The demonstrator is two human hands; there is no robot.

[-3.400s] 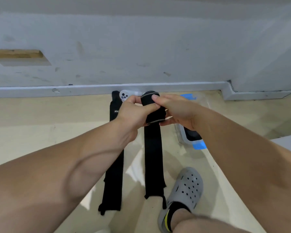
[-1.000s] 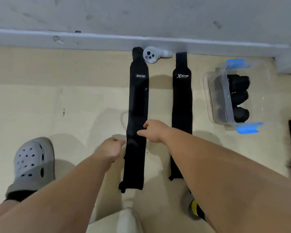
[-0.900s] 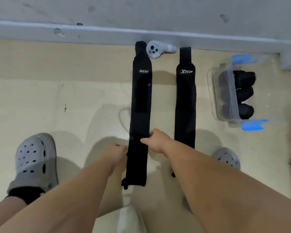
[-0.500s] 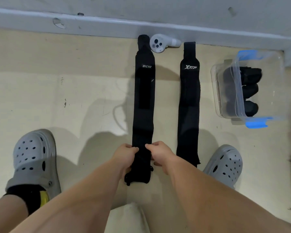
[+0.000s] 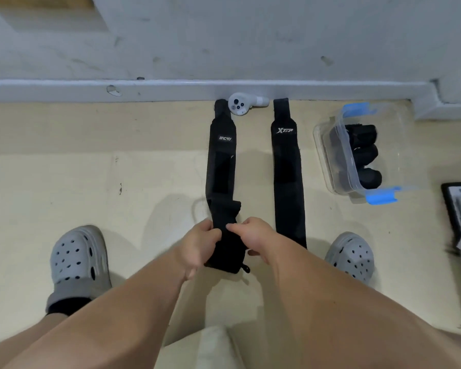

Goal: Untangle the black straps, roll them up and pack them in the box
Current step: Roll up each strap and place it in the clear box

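At the near end of the left strap [image 5: 221, 166], I see the left hand [image 5: 200, 246] and the right hand [image 5: 250, 235] pinching the soft black fabric from either side, with the cloth crumpled just beyond the fingers. From that grip the strap's long axis runs straight away from me over the cream floor [image 5: 91, 182], its white-logo end just beside a white controller [image 5: 240, 104] at the grey skirting [image 5: 64, 89]. A second flat strap [image 5: 288, 182] lies parallel on its right, and further right a clear box [image 5: 324, 155] with blue clips holds three rolled straps [image 5: 363, 155].
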